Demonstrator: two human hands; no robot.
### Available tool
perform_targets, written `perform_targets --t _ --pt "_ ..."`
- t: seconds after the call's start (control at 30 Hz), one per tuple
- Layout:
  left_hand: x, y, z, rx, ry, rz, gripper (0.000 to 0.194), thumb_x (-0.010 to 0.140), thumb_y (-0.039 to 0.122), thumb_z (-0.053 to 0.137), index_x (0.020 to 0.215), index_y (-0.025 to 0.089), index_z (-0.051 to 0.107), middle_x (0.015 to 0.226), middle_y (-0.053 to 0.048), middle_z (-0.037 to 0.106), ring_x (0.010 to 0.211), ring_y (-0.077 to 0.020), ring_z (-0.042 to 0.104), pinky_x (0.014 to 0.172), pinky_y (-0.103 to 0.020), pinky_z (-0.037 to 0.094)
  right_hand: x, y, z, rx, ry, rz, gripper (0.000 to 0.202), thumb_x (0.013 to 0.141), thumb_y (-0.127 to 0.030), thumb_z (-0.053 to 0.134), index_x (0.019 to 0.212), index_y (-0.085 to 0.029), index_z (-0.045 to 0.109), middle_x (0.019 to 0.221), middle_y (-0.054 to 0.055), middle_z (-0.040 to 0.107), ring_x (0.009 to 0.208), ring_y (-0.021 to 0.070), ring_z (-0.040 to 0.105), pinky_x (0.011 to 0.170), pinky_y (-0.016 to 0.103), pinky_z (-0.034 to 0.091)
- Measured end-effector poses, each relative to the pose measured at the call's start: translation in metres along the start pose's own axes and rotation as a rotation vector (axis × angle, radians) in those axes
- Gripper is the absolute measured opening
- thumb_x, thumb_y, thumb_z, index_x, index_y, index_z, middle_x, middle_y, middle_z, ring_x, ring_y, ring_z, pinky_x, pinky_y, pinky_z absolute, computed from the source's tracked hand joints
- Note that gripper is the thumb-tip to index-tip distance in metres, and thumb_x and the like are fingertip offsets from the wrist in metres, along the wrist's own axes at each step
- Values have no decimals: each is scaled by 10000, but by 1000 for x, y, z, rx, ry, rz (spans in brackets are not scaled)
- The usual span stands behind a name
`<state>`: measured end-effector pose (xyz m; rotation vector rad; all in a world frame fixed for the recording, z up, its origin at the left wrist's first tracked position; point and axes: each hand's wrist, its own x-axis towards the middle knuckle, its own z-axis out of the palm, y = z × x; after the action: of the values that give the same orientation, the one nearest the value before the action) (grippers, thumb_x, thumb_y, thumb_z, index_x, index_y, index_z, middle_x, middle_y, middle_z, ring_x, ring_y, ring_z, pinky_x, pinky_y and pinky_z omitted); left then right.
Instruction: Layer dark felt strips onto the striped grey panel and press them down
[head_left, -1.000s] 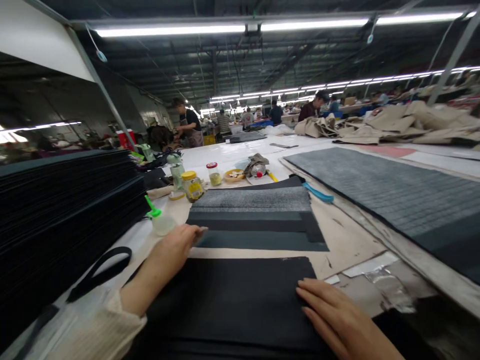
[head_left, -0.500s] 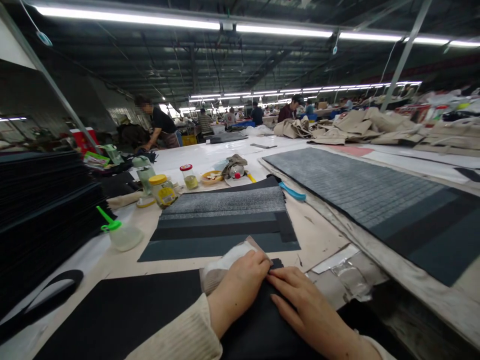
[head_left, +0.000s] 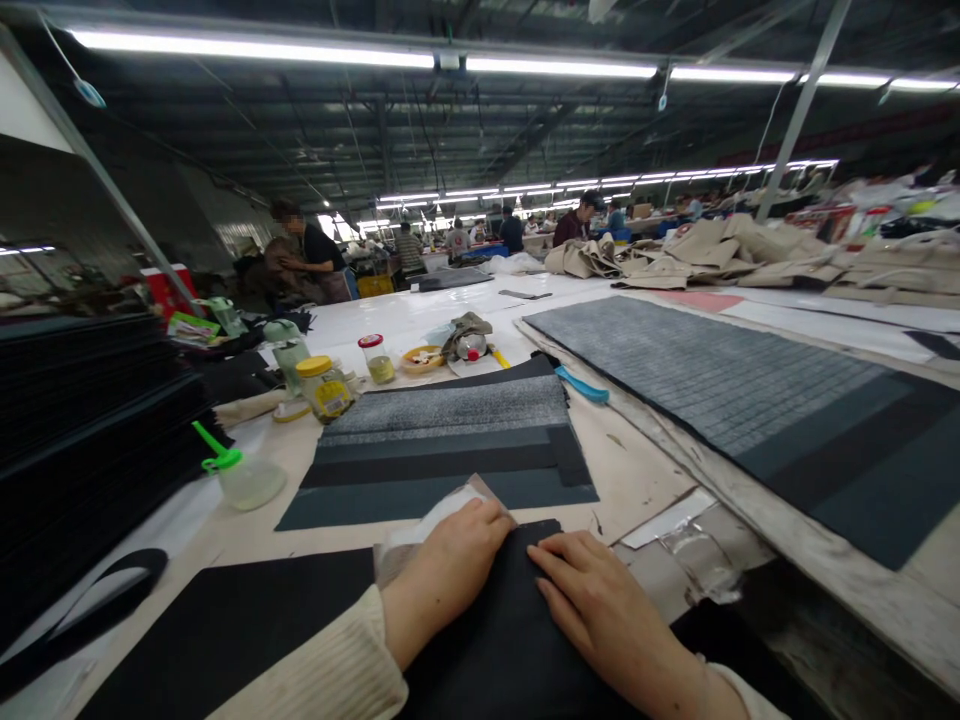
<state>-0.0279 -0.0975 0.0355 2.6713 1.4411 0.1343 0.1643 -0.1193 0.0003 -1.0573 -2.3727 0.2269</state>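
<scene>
Black sheet [head_left: 495, 640] is laid on the near part of the desk [head_left: 641, 455], its right side pressed by the flattened, empty right hand [head_left: 604, 600], apparently so that slipping is prevented under the pale pad [head_left: 431, 520] gripped by the left hand [head_left: 454, 560]. Compared with half a second ago, pad and left hand are shifted leftward, a gap being opened between the hands.

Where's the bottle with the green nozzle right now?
Head view, left side: the green-nozzled bottle stands between the dark stack and the smaller grey panel.
</scene>
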Motion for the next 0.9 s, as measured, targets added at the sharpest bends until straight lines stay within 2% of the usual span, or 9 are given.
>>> perform_targets --t 0.07,0.17,0.3,0.43,0.53,0.63,0.7,0.8,0.9 --pt "9 9 6 -32 29 14 257 870 85 363 982 181 573 949 -41 569 889 -179 513 811 -279 423 0 0 -1 -2 -11 2 282 846 -145 447 1097 -194 566 980 68 583 916 198 529 824 374 465" --pt "14 11 6 -15 0 80 246 866 79 363 953 168 575 959 -56 563 890 -191 506 819 -293 418 1 -1 -3 5 -18 7 284 846 -144 445 1100 -189 564 977 70 585 909 197 529 821 377 468" --pt "0 -6 -8 45 -62 141 273 847 50 360 948 160 588 965 -75 578 880 -214 511 796 -302 413 2 -1 -4 7 -2 3 299 838 -140 459 1112 -198 564 968 64 591 900 192 539 813 360 476" --pt "-9 -15 -13 38 -57 97 286 842 46 364 968 177 585 967 -60 579 887 -201 516 833 -295 401 1 0 -2 12 29 -1 290 832 -140 466 1091 -205 580 959 62 596 900 194 546 817 360 477" --pt "1 -3 -7 23 -15 63 272 863 73 361 1005 188 563 975 -50 564 902 -184 509 852 -287 401 2 1 -4 48 31 -1 273 833 -149 464 1070 -208 588 958 64 596 904 196 546 822 369 476" --pt "12 13 -1 36 -26 113 243 878 107 366 1011 184 555 967 -50 563 887 -187 505 805 -282 422 4 2 -5 90 24 13 275 832 -151 468 1074 -213 584 973 63 592 925 198 540 836 374 471" --pt "12 14 -1 69 -44 153 247 872 107 373 1017 171 561 972 -64 573 882 -204 505 798 -301 422 4 2 -5 100 19 23 278 835 -147 466 1079 -212 583 967 62 593 921 196 537 835 374 471" --pt "-2 -7 -7 51 -56 90 277 848 90 381 995 184 596 961 -68 592 878 -212 514 810 -316 411 4 3 -5 96 -8 29 272 840 -143 467 1072 -206 594 946 59 596 897 190 542 823 365 475" --pt "-23 -41 -16 -198 73 -148 259 844 154 396 930 215 633 930 -46 605 869 -196 541 802 -299 417 5 5 -8 100 -38 15 260 839 -156 478 1059 -209 604 956 56 601 904 182 554 826 341 480"
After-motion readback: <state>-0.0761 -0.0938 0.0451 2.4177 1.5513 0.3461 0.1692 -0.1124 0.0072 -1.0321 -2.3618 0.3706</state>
